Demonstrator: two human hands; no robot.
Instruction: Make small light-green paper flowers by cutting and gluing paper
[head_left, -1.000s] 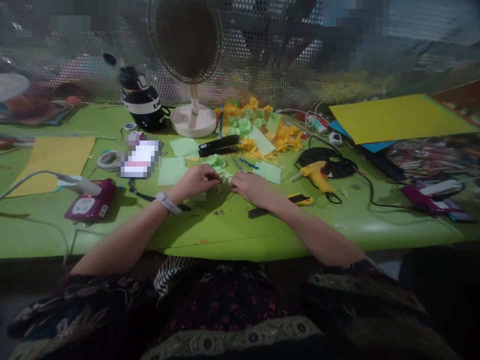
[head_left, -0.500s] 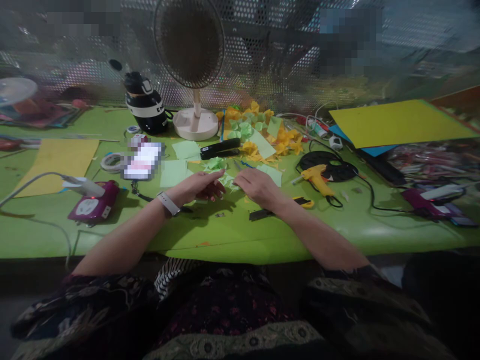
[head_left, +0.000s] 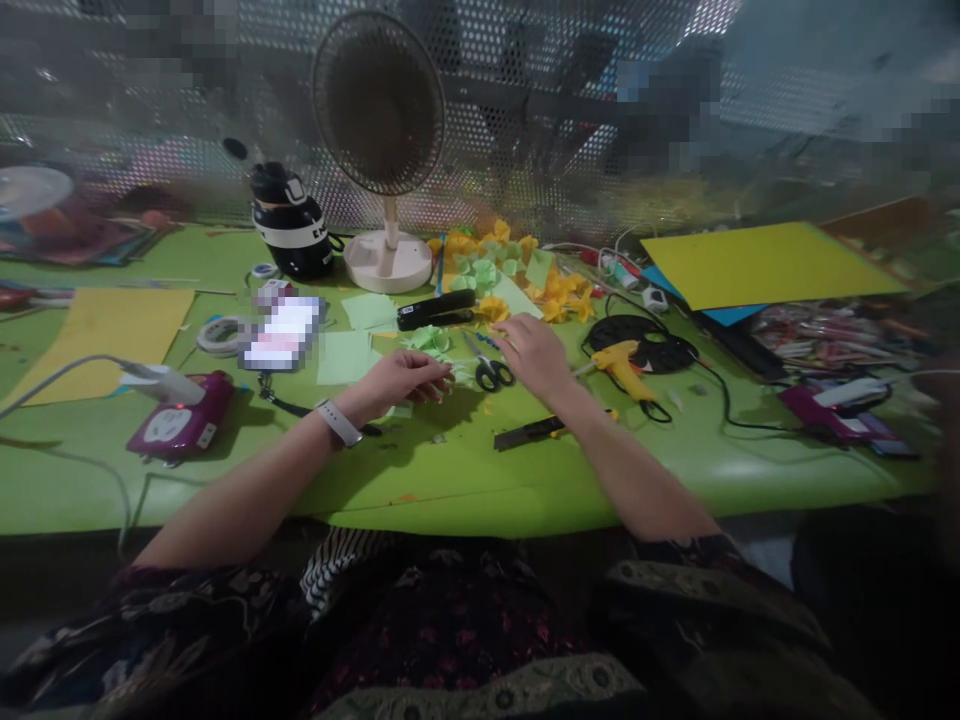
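My left hand (head_left: 409, 383), with a pale watch band on the wrist, hovers over the near middle of the green table. Its thumb and fingers are pinched together; what lies between them is too small to make out. Just past its fingertips are light green paper pieces (head_left: 427, 341). My right hand (head_left: 534, 358) is stretched forward, palm down and fingers extended, beside a small blue item (head_left: 489, 340) and the orange paper flowers (head_left: 566, 293). Dark-handled scissors (head_left: 493, 375) lie on the table between my hands. A black stapler (head_left: 436, 309) rests beyond them.
A yellow glue gun (head_left: 626, 368) lies on a black disc, right of my right hand. A box cutter (head_left: 532, 431) sits under that forearm. A white fan (head_left: 388, 262), dark bottle (head_left: 291, 222) and phone (head_left: 283, 335) stand or lie left. Cables trail from purple power adapters (head_left: 180, 425).
My right hand has moved forward and right, off the scissors, which now lie uncovered on the table. My left hand stays in nearly the same place. The view has shifted slightly.
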